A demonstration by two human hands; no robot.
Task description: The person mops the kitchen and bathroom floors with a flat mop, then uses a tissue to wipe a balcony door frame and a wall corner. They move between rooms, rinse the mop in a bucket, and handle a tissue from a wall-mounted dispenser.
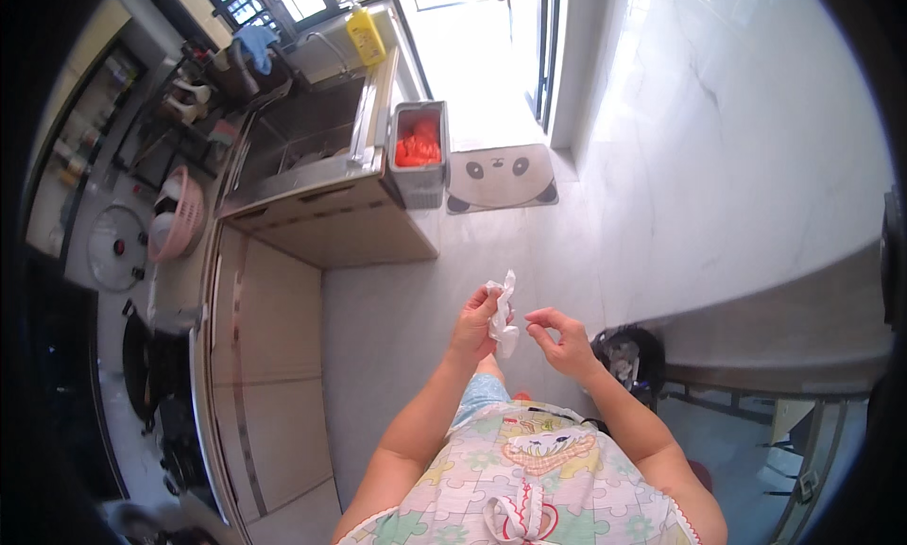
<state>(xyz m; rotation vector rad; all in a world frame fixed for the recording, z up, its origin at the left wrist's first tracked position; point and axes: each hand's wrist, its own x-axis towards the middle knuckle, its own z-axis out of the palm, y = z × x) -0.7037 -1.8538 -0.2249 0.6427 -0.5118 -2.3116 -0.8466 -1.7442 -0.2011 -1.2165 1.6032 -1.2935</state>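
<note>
In front of my body, my left hand (479,320) grips a crumpled white thin sheet (505,330), bunched up and hanging past the fingers. Whether it is tissue or a thin plastic bag I cannot tell. A short way to the right, my right hand (561,342) is raised with the fingers loosely curled. Its thumb and index finger point toward the white sheet, slightly apart, and nothing shows between them. The two hands do not touch.
A black bin (652,356) with rubbish stands right of my right forearm. Ahead, a grey bin (419,175) with a red bag stands beside the sink (312,134) and a panda floor mat (503,178). The counter at left holds a pink basket (192,214) and a wok (137,366).
</note>
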